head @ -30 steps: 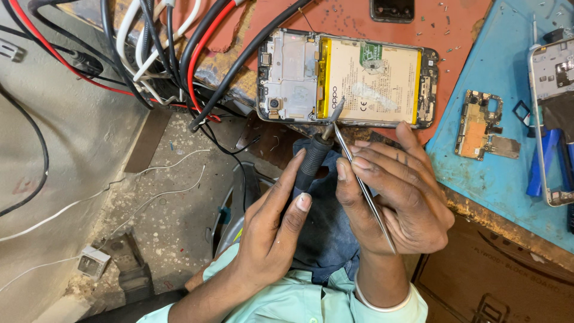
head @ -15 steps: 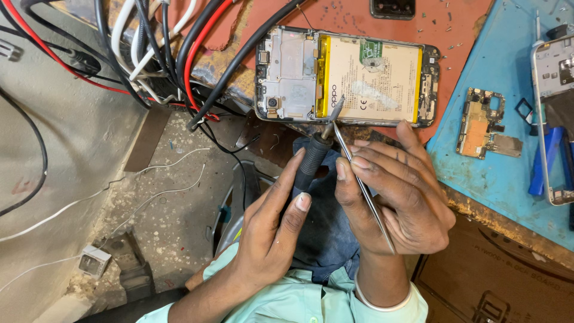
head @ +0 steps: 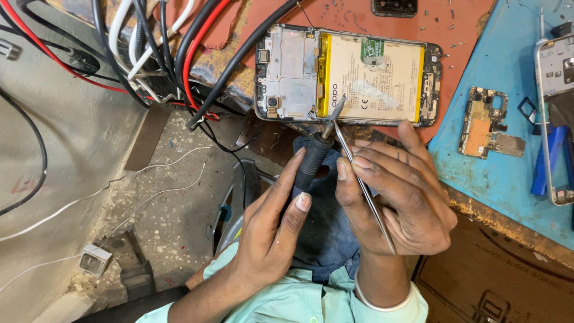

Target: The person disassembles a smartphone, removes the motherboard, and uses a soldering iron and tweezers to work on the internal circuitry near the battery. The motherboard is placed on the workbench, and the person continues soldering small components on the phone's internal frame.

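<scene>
Cables (head: 149, 54) hang at the left. The left hand (head: 269, 239) is closed around a screwdriver (head: 314, 158), and the right hand (head: 400, 197) pinches tweezers (head: 365, 188); both tips meet near the edge of the opened phone (head: 350, 75), probably for steadiness. A small circuit board (head: 485, 122) lies on the blue mat (head: 508, 179).

Opened smartphone with back cover removed (head: 350, 75): lies flat on the reddish-brown work surface (head: 460, 18), pale battery and silver shielding exposed.
Black-handled screwdriver (head: 312, 161): gripped by the left hand (head: 272, 233), tip pointing at the phone's near edge.
Thin metal tweezers (head: 362, 182): pinched in the right hand (head: 397, 203), tips meeting the screwdriver tip just beside the phone.
Blue rubber mat (head: 508, 173): to the right, carrying a small bare circuit board (head: 485, 122) and a second opened silver phone frame (head: 556, 107) at the picture edge.
Bundle of black, red and white cables (head: 167, 54): draped over the surface's left end.
Grey concrete floor (head: 72, 161): below, with loose white wires.
</scene>
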